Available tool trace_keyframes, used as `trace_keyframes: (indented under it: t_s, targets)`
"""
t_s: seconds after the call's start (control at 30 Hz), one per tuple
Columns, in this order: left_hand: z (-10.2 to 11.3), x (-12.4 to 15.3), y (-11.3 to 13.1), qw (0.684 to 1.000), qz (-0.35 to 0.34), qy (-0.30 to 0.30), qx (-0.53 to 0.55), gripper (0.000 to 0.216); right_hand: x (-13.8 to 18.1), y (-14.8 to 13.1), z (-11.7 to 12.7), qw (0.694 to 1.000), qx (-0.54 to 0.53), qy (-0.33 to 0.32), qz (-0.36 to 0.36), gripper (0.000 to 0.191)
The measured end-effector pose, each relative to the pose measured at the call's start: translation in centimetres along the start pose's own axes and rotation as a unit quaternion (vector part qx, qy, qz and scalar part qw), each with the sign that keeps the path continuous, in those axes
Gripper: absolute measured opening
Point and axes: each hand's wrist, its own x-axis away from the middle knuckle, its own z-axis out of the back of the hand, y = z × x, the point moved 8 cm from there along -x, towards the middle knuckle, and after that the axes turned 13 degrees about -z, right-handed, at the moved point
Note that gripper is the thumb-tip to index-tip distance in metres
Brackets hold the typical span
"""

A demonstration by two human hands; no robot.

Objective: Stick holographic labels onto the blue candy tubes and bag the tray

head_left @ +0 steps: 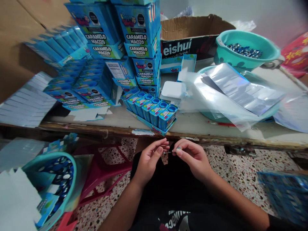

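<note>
Both my hands meet just below the table's front edge, over my lap. My left hand (150,158) has its fingers curled, the fingertips pinched toward the right hand. My right hand (191,155) pinches a tiny bluish piece (177,149) between thumb and forefinger. The piece is too small to name. Right above the hands, on the table, stands an open blue tray of small blue candy boxes (151,110) in a row.
Stacks of blue "Caramelo Macizo" boxes (134,35) fill the table's left and back. A teal bowl of shiny pieces (245,48), clear plastic sheets (235,93) and a cardboard box (192,35) lie to the right. On the floor left are a teal basin (51,179) and a pink stool (103,173).
</note>
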Motion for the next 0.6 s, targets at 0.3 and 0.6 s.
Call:
trace_keyframes:
  t_s: [0.3,0.6]
  targets:
    - [-1.7,0.4,2.7,0.991,-0.086,-0.104,0.013,0.017,0.6,-0.7,0.0,0.999,0.007,0.005,0.051,0.009]
    - [-2.1,0.9,5.4,0.959,-0.251,-0.034,-0.127,0.018,1.3,-2.7,-0.1,0.978,0.068,0.082,0.180,0.016]
